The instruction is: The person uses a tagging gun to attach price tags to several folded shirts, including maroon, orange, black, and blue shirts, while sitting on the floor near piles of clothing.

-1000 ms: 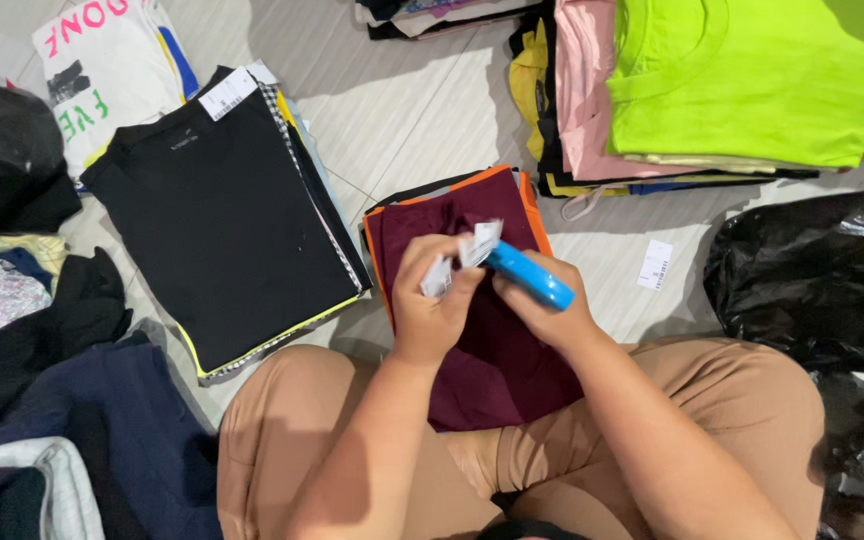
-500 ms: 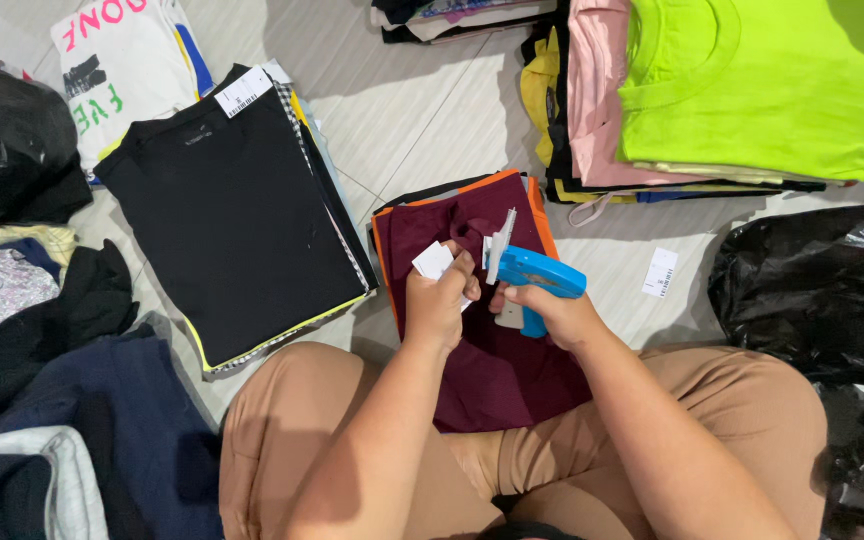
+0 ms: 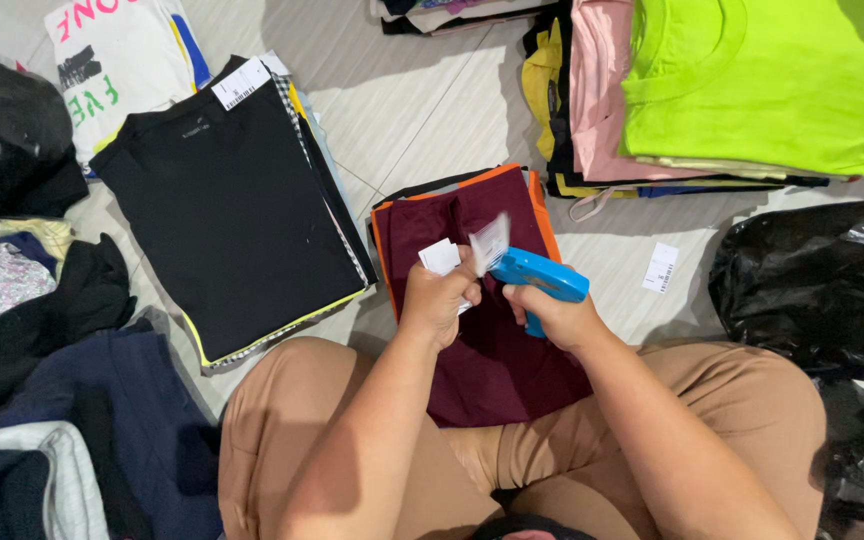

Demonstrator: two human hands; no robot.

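**Inspector:** Report the hands.

**Operator:** From my head view, I see the right hand (image 3: 557, 318) closed around the grip of a blue tagging gun (image 3: 537, 280), which it holds above a folded maroon garment (image 3: 482, 330). The gun's nose points toward the left hand (image 3: 437, 300). That hand is curled shut, pinching white paper tags (image 3: 464, 252) between thumb and fingers; 1 tag stands up at the gun's tip, another sticks out to the left of it.

**Inspector:** Where does the garment lie?

**Operator:** On the tiled floor (image 3: 422, 110), its lower end across my lap, between my knees in tan trousers (image 3: 282, 430). It tops a small stack with an orange edge (image 3: 542, 215) showing along the right side.

**Inspector:** Surroundings?

**Operator:** To my left lies a stack topped by a black t-shirt (image 3: 232, 220) carrying a white tag (image 3: 240, 84) at its collar. Beyond it is a white shirt with coloured lettering (image 3: 117, 60). Ahead on the right sits a pile topped by a neon green shirt (image 3: 762, 80), with a pink one (image 3: 597, 90) beneath. 1 loose tag (image 3: 660, 267) lies on the floor, just left of a black plastic bag (image 3: 822, 285). Dark loose clothes (image 3: 52, 380) are heaped at the far left. I cannot tell whether the gun's needle touches the fabric.
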